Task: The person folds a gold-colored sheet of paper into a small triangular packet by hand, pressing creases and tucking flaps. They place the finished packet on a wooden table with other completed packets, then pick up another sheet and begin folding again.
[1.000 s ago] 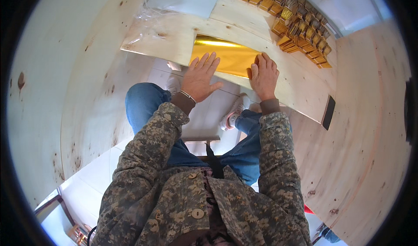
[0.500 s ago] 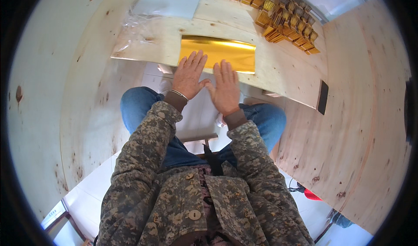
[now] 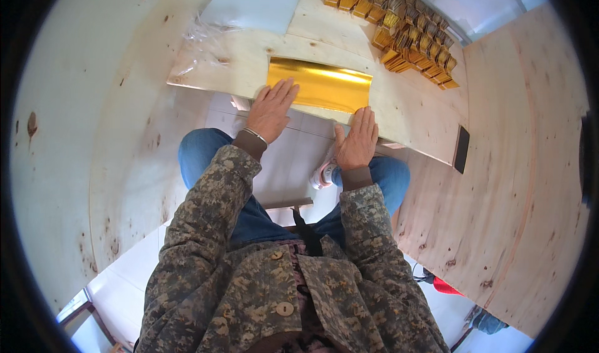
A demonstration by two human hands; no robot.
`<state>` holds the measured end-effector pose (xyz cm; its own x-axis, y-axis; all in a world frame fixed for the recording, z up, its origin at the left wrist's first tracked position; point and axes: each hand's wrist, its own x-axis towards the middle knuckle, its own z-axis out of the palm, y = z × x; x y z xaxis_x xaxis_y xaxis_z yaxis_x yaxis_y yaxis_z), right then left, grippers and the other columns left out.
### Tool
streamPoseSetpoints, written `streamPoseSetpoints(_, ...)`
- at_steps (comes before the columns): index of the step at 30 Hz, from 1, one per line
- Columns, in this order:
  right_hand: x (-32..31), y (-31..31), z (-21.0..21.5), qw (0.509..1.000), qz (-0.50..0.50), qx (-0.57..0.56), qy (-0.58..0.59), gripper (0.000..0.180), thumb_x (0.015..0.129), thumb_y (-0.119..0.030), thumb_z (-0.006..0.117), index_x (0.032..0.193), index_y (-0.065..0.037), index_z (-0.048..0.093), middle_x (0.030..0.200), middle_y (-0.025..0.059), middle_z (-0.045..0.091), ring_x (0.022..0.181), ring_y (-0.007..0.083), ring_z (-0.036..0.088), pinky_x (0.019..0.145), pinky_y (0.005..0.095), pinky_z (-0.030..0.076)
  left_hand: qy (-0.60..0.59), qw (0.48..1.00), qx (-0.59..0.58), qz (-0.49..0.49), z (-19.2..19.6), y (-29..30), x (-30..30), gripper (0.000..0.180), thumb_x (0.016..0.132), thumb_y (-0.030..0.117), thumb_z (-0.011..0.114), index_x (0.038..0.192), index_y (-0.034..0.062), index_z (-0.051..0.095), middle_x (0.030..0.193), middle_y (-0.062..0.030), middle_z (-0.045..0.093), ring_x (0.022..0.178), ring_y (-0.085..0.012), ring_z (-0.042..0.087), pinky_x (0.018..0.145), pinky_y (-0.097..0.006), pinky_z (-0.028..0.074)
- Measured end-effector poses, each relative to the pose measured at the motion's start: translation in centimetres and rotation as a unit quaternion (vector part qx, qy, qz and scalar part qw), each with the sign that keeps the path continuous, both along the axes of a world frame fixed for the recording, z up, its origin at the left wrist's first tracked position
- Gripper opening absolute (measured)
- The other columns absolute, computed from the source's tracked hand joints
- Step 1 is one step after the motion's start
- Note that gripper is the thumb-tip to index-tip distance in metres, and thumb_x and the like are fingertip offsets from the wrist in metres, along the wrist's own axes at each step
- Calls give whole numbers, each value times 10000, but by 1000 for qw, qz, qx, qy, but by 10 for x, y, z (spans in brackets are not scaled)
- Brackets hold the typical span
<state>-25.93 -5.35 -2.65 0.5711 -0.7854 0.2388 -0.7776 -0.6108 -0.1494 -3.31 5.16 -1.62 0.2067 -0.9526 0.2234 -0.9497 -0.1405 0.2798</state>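
Note:
A shiny gold foil sheet (image 3: 324, 86) lies flat on the pale plywood table (image 3: 243, 59), its near long side close to the table's front edge. My left hand (image 3: 272, 111) rests on the sheet's near left corner with fingers stretched out. At the near right corner is my right hand (image 3: 358, 139), its fingers extended and its fingertips at the sheet's edge; the thumb stands apart. Neither hand is wrapped round anything.
Several bundles of folded gold paper (image 3: 412, 28) stand in rows at the back right. A stack of whitish sheets (image 3: 253, 6) lies at the back left, with crumpled clear plastic (image 3: 209, 41) beside it. Plywood panels flank both sides. A black strip (image 3: 462, 149) marks the table's right corner.
My right hand has moved right, from near the middle of the foil sheet to its near right corner. My left hand stays at the left end. The whole view has shifted slightly.

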Motion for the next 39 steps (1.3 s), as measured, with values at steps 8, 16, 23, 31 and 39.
streamPoseSetpoints(8, 12, -50, 5, 999, 28, 3, 24, 725, 984, -505, 470, 1475, 20, 380, 1570, 172, 334, 1467, 354, 262, 1192, 515, 169, -71, 994, -87, 2, -9, 19, 12, 498, 799, 55, 630, 1292, 115, 592, 1357, -69, 580, 1270, -255, 510, 1121, -455, 343)
streamPoseSetpoints(16, 18, -62, 21, 999, 29, -43, 14, 579, 919, -358, 600, 1344, 25, 515, 1493, 237, 399, 1420, 401, 320, 1166, 527, 219, -10, 988, -152, -11, 2, 20, 19, 291, 822, 118, 641, 1108, 136, 688, 1185, -31, 668, 1148, -221, 587, 1098, -465, 365)
streamPoseSetpoints(23, 39, -34, 41, 978, 144, -20, -147, 463, 812, -147, 723, 1224, 17, 593, 1291, 246, 531, 1198, 392, 504, 1005, 471, 421, 6, 991, -130, -42, 10, 14, 31, 206, 842, 153, 673, 1044, 130, 709, 1122, -39, 684, 1120, -225, 601, 1101, -470, 353)
streamPoseSetpoints(31, 86, -16, 48, 939, 292, 72, -169, 244, 752, -116, 767, 968, -44, 678, 854, 104, 649, 793, 304, 625, 698, 405, 508, 124, 989, -77, -27, 29, -8, 49, 313, 811, 268, 728, 1074, 101, 698, 923, -65, 713, 908, -250, 659, 1070, -467, 381)
streamPoseSetpoints(39, 98, -30, 43, 916, 187, 271, -231, 79, 800, -64, 738, 854, -42, 685, 745, 98, 655, 652, 233, 648, 608, 335, 524, 141, 986, -83, 8, 32, -38, 57, 299, 802, 261, 743, 1042, 91, 690, 829, -79, 690, 780, -266, 641, 781, -401, 499)
